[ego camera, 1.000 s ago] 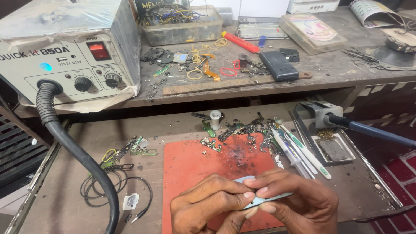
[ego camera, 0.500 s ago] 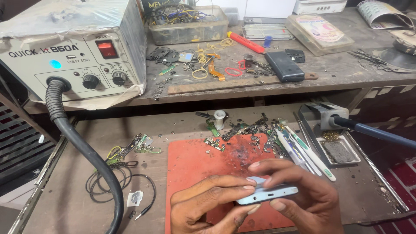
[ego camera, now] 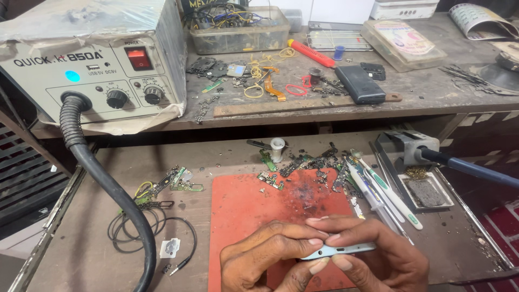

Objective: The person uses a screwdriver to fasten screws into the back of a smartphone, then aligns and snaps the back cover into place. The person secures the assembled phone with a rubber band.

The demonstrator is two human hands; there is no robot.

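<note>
My left hand point(ego camera: 270, 259) and my right hand point(ego camera: 373, 254) meet at the bottom of the view, over the front of an orange work mat point(ego camera: 243, 211). Together they pinch a thin silvery phone frame point(ego camera: 340, 250), held edge-on and roughly level. Left fingertips grip its left end; the right thumb and fingers clamp its middle and right part. Small circuit boards and scraps point(ego camera: 303, 165) lie along the mat's far edge.
A hot-air rework station point(ego camera: 92, 65) stands at upper left, its black hose point(ego camera: 102, 189) curving down past the mat. Tweezers and brushes point(ego camera: 378, 189) and a soldering iron stand point(ego camera: 416, 151) sit to the right. The upper shelf holds a black phone point(ego camera: 359, 84), parts boxes and clutter.
Both hands have shifted slightly right and down with the phone frame, which has turned from angled to edge-on. The view has tilted a little.
</note>
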